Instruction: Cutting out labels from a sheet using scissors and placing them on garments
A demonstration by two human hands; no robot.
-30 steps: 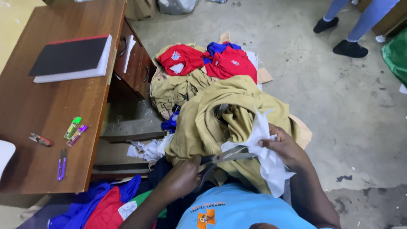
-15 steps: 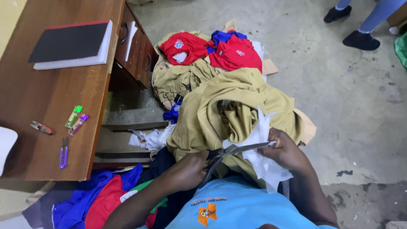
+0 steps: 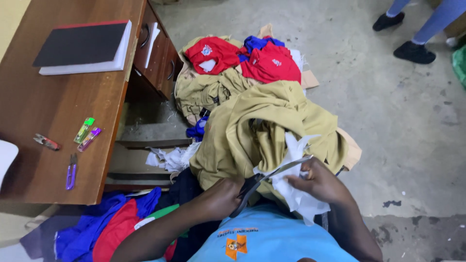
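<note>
A brown wooden desk (image 3: pixel 43 121) fills the left side. Near its far edge lies a thick black book with white pages (image 3: pixel 82 46). Near the desk's front edge lie a small red lighter (image 3: pixel 46 142), a green lighter (image 3: pixel 84 130), a purple lighter (image 3: pixel 89 139) and little purple thread snips (image 3: pixel 71 170). The two bright lighters lie side by side. The desk's drawers (image 3: pixel 155 53) are on its right side.

On the floor under the front corner of the desk sits a heap of blue and red clothes (image 3: pixel 104 225). Some white cloth scraps (image 3: pixel 170 157) lie just to the right of the desk.

The left hand (image 3: pixel 221 196) is closed around the black handles of a pair of big scissors (image 3: pixel 269 174). The metal blades point to the right and look only a little bit apart. They touch a piece of thin white cloth (image 3: pixel 296 187). The right hand (image 3: pixel 318 182) pinches this white cloth and holds it up against the blades. Both hands are over the person's lap, just above a light blue shirt (image 3: pixel 272 240).

Right behind the hands is a big pile of tan clothes (image 3: pixel 262 121). Past it lie red shirts (image 3: pixel 242 56) with some blue cloth between them. Far off at the top right, another person's dark shoes (image 3: pixel 412 51) stand on the grey concrete floor (image 3: pixel 398 136).
</note>
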